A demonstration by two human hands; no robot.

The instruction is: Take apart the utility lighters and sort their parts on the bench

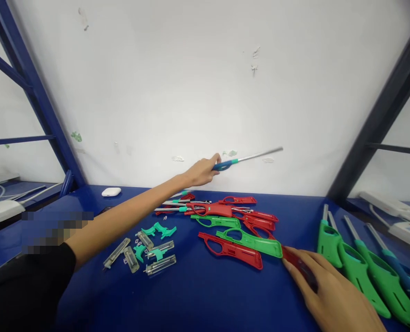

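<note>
Raised in front of the wall, my left hand point(202, 171) is closed around a blue long-neck lighter point(224, 164), its metal tube pointing right. My right hand point(332, 288), low at the right, has its fingers wrapped round a dark red handle-like piece point(299, 263); its far end is hidden, so I cannot tell its kind. Beside it lie a green lighter shell half point(256, 242) and a red shell half point(237, 252). Behind these, more red and green shells and metal tubes are heaped. Clear fuel tanks point(161, 264) and teal triggers point(163, 229) are scattered on the left.
Several assembled lighters point(355, 265), green and blue, stand in a row at the right. A white case point(111, 192) lies at the back left of the blue table point(198, 299). Frame posts point(377, 106) rise on both sides before the white wall.
</note>
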